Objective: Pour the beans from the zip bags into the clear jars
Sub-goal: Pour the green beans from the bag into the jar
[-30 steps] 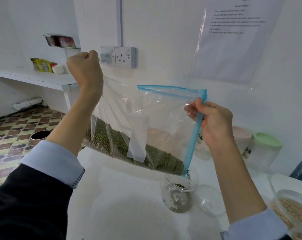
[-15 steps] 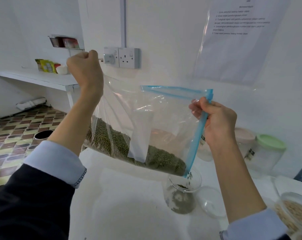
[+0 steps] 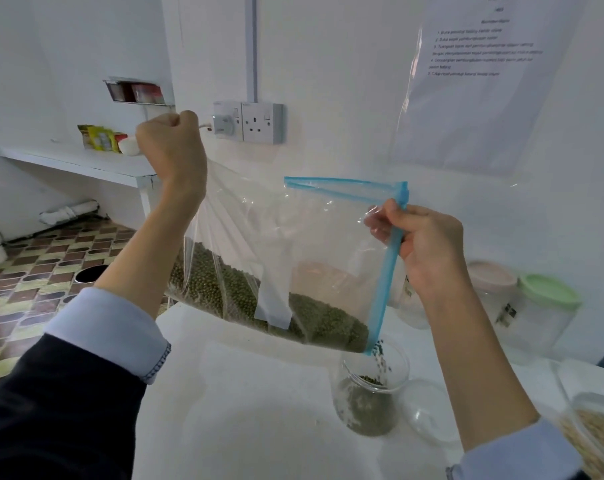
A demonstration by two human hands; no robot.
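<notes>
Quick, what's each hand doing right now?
Left hand: fist closed, gripping the raised bottom corner of the zip bag.
Right hand: pinching the bag's blue zip edge.

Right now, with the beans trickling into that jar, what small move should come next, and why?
Probably lift the left hand a little higher. It grips the raised corner of the zip bag, yet most green beans lie along the bag's low edge. Only a thin stream falls from the corner by the right hand into the clear jar.
</notes>
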